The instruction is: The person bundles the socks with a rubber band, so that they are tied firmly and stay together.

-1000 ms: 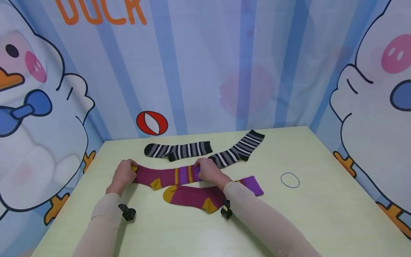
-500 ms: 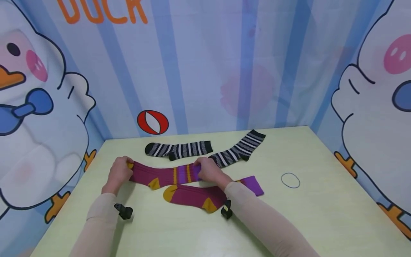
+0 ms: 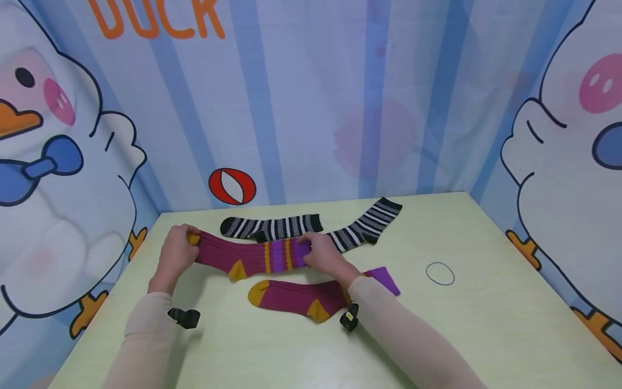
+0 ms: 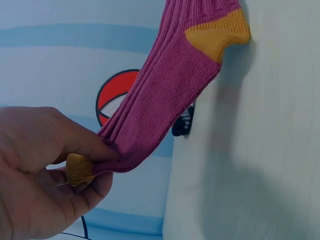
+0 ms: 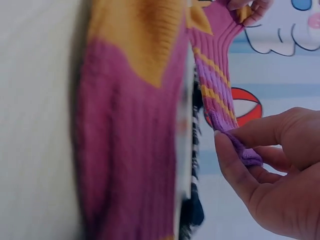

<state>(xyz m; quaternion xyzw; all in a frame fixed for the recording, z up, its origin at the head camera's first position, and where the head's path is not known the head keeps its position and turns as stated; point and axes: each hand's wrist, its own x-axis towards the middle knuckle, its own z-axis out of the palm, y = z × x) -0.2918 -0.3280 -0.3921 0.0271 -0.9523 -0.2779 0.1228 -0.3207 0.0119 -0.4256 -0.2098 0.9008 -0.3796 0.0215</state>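
Between both hands a maroon sock with mustard toe and heel and a purple striped cuff is stretched out, lifted over the table. At its toe my left hand pinches the fabric; the left wrist view shows the mustard toe tip between thumb and fingers. My right hand pinches the purple cuff at the other end. A matching maroon sock lies flat below, its cuff side partly hidden under my right forearm.
Behind the held sock lie two black-and-white striped socks, one on the left and one slanting up on the right. A thin blue ring lies on the right of the table. A printed curtain stands at the back.
Both hands have raised the held sock up and away from the table, and it now overlaps the left striped sock's lower edge. The left hand has also shifted leftward.
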